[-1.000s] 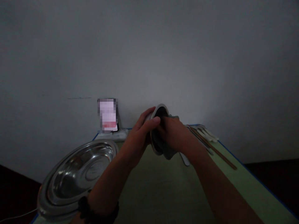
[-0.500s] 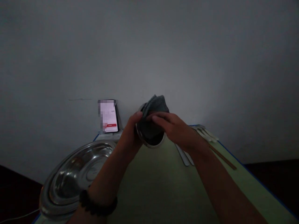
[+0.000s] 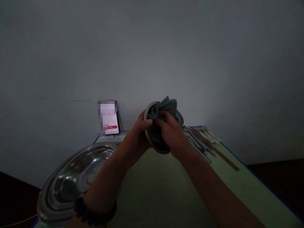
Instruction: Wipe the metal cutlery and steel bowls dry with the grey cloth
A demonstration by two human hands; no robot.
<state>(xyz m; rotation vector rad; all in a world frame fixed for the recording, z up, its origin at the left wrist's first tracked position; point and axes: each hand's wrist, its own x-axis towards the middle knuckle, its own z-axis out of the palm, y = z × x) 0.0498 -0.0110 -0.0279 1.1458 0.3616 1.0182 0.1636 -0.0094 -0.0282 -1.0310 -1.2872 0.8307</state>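
Note:
Above the table, my left hand is closed on a bowl, its thumb over the pale rim. The bowl is tipped so that its dark opening faces me and to the right. A grey-green cloth with a stitched edge is bunched in the opening and sticks out over the top right. My right hand pinches this cloth against the inside of the bowl. Its fingertips are partly hidden in the folds.
A large shiny metal basin stands at the left of the green table. A lit phone leans against the wall behind. On the right lie several pieces of metal cutlery, brown chopsticks and white spoons.
The bowl has turned, its opening now facing more to the right. My right hand and the cloth have shifted slightly right, with the fingers deeper in the bowl. More cutlery shows.

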